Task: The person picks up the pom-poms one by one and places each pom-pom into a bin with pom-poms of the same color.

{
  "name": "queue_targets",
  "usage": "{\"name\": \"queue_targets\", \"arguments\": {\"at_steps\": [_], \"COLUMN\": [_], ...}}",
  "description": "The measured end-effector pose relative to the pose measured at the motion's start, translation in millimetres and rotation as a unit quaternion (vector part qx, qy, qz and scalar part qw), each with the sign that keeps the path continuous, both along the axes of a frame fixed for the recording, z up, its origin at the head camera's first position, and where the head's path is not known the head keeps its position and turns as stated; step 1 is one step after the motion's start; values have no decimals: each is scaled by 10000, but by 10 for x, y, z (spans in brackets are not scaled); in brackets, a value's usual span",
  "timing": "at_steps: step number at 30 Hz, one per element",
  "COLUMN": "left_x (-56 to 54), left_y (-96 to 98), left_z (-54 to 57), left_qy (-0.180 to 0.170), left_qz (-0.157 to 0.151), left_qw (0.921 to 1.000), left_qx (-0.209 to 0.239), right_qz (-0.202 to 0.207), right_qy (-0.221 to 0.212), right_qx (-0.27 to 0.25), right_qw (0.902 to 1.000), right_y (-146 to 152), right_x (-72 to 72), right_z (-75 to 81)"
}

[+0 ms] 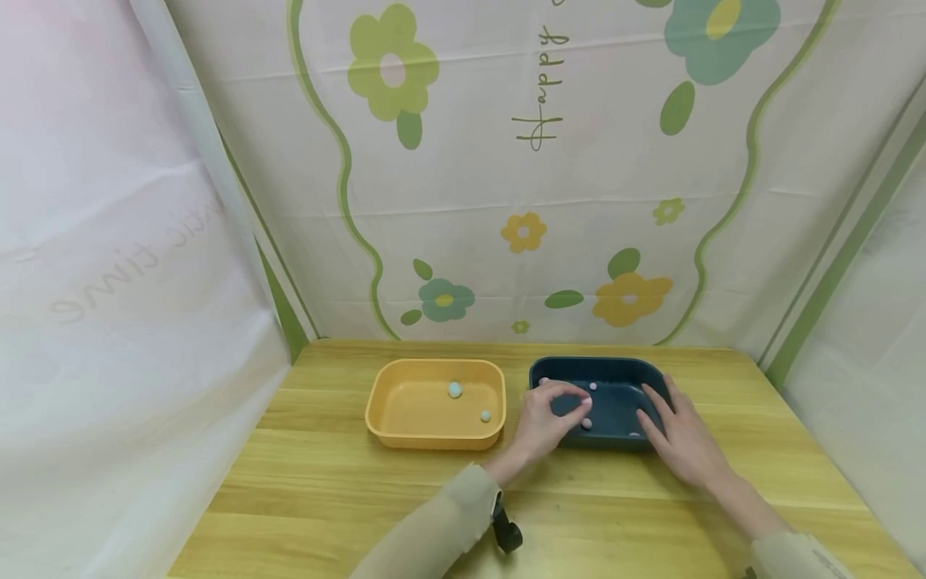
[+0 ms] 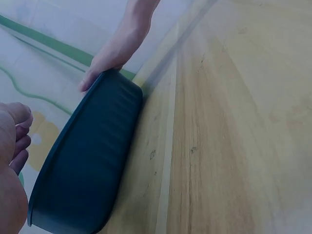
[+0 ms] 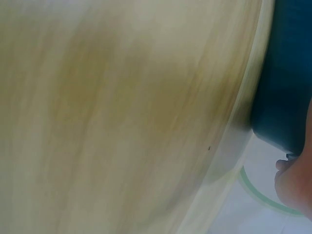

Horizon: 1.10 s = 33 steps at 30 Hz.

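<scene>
My left hand (image 1: 541, 420) is held over the left part of a dark blue plastic container (image 1: 618, 404), pinching a small pink ball (image 1: 587, 402) between thumb and fingertips. In the left wrist view that hand (image 2: 10, 161) shows only partly, beside the container's wall (image 2: 90, 151). At the container's right end, my right hand (image 1: 686, 444) rests over the rim with fingers spread and fairly straight, some reaching inside. Other small pinkish balls lie in the container, among them one pale ball (image 1: 593, 387) near the back and another pink ball (image 1: 587, 424) below the pinching fingers.
A yellow container (image 1: 412, 441) stands to the left on the wooden table (image 1: 325, 482), holding a larger light blue ball (image 1: 454, 390) and a smaller pale green ball (image 1: 485, 416). A flowered cloth (image 1: 463, 177) hangs behind the table, with white cloth on both sides.
</scene>
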State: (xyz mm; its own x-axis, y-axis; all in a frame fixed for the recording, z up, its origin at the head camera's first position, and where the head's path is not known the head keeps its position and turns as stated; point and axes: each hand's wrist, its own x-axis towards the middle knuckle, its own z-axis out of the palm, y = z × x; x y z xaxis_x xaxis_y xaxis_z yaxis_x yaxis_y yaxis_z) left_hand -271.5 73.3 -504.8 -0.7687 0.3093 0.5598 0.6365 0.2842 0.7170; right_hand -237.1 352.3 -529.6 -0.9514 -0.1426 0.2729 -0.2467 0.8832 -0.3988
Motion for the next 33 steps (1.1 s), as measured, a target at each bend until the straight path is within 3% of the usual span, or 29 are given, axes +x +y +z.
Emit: {"name": "queue_targets", "arguments": {"at_steps": [13,24,33], "left_x": [-108,-90,-19], "left_y": [50,14,-77], "left_z": [-61,-89,-57], "left_qy": [-102,79,274], "left_qz": [92,386,60], "left_qw": [9998,9987,9991], "left_qx": [142,-312,-309], "right_qz": [-6,8,69], "right_qy": [-49,-195,-40], "right_qx": [25,7,-88], "right_qw": [10000,9998,9999], "right_y": [-7,-7,-10], "right_x": [13,-1,-12], "right_z": [1,4,1]}}
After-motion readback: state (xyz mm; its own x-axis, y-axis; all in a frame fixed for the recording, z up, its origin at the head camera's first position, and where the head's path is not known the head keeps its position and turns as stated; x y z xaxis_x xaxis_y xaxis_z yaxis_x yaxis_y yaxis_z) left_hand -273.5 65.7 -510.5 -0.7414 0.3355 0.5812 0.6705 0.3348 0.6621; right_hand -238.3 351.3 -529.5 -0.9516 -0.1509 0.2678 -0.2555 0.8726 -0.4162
